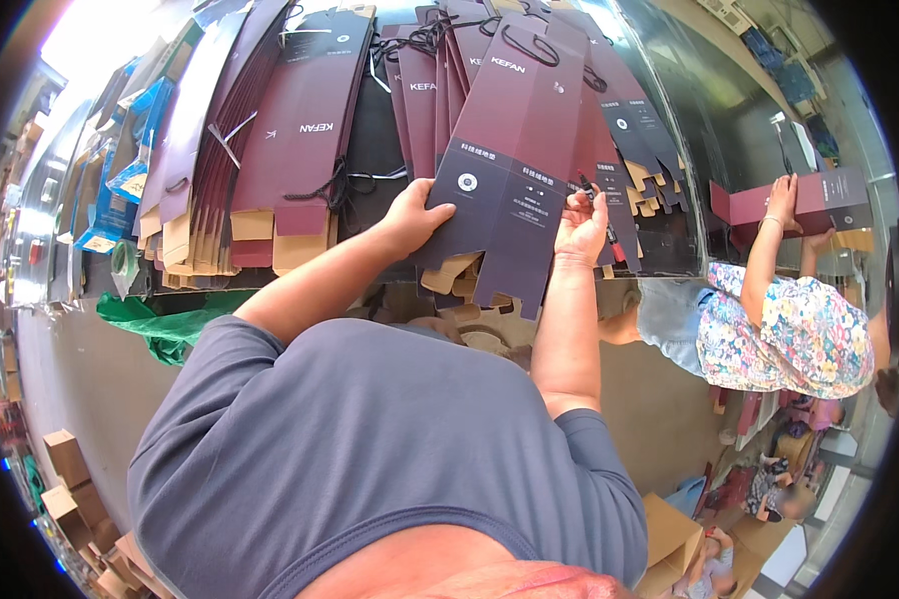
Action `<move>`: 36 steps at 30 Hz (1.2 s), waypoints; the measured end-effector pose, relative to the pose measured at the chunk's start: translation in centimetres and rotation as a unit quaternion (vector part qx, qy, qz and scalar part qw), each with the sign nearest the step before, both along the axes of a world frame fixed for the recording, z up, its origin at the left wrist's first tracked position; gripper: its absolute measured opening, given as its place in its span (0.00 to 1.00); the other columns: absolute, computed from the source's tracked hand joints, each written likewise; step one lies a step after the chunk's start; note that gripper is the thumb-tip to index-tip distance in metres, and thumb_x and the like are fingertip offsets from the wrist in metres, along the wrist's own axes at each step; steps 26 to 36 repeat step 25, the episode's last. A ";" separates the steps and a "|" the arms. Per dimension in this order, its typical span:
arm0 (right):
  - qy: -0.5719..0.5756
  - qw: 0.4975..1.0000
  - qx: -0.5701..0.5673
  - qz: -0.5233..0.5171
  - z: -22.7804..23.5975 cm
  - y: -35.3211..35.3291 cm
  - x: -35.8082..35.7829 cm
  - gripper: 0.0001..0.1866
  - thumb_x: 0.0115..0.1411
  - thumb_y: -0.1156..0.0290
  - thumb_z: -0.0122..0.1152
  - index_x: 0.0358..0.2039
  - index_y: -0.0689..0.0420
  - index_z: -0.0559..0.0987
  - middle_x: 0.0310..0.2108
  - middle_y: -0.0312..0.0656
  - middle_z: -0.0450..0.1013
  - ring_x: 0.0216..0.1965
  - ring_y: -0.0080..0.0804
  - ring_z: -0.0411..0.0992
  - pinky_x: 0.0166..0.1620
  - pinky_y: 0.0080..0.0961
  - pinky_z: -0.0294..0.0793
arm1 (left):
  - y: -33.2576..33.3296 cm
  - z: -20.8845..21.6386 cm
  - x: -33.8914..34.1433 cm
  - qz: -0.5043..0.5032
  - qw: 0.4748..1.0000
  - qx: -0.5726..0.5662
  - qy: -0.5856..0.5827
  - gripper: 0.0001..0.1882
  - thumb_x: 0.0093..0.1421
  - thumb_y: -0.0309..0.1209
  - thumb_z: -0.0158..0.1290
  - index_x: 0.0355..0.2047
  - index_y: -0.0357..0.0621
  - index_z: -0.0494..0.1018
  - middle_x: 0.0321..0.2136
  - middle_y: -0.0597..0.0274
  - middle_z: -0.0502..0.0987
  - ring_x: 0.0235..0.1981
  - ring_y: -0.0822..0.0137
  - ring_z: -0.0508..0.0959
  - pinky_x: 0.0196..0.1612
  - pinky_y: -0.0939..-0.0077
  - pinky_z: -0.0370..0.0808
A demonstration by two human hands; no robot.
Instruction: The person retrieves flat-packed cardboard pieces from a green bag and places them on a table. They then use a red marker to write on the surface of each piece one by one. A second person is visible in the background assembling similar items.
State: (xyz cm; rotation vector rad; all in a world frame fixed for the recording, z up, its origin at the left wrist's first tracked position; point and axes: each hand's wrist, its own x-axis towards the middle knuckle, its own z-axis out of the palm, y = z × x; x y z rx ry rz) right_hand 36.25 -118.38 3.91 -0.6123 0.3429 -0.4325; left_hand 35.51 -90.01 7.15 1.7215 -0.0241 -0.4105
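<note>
A folded-flat maroon and dark-grey carton with a black cord handle is tilted up in front of me, its cut flaps toward my body. My left hand is closed on its left edge, thumb on the printed face. At the opposite edge, my right hand is closed around a slim red-and-black pen-shaped tool. Its fingers also touch the carton's right side. Part of the tool is hidden by the hand, so its exact kind is unclear.
More flat maroon cartons with cords lie left and behind on the black table. Blue boxes stand far left, above green plastic. At right, a person in a floral top handles another maroon carton.
</note>
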 end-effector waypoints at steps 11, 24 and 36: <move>0.009 0.896 -0.434 0.097 0.7 3.2 -0.8 0.07 0.60 0.74 0.60 0.38 0.61 0.77 0.26 0.35 0.74 0.28 0.19 0.73 0.33 0.15 0.71 | 0.5 -0.9 -2.8 0.041 0.997 0.064 0.011 0.23 0.60 0.31 0.57 0.50 0.31 0.64 0.44 0.47 0.75 0.46 0.62 0.76 0.50 0.69 0.74; -0.002 0.811 -0.584 0.014 -1.3 3.6 -0.3 0.08 0.59 0.69 0.63 0.34 0.60 0.79 0.24 0.30 0.72 0.25 0.15 0.66 0.30 0.16 0.67 | 0.4 -0.6 -2.5 0.025 0.998 0.056 0.034 0.22 0.61 0.31 0.56 0.50 0.32 0.64 0.43 0.50 0.75 0.44 0.64 0.76 0.48 0.70 0.74; 0.002 0.806 -0.592 0.018 -1.0 3.7 -0.4 0.08 0.59 0.69 0.63 0.34 0.60 0.79 0.25 0.31 0.72 0.26 0.15 0.67 0.31 0.16 0.67 | 0.4 -0.7 -2.5 0.025 0.997 0.057 0.035 0.22 0.61 0.31 0.56 0.50 0.32 0.64 0.43 0.50 0.75 0.44 0.64 0.76 0.48 0.70 0.74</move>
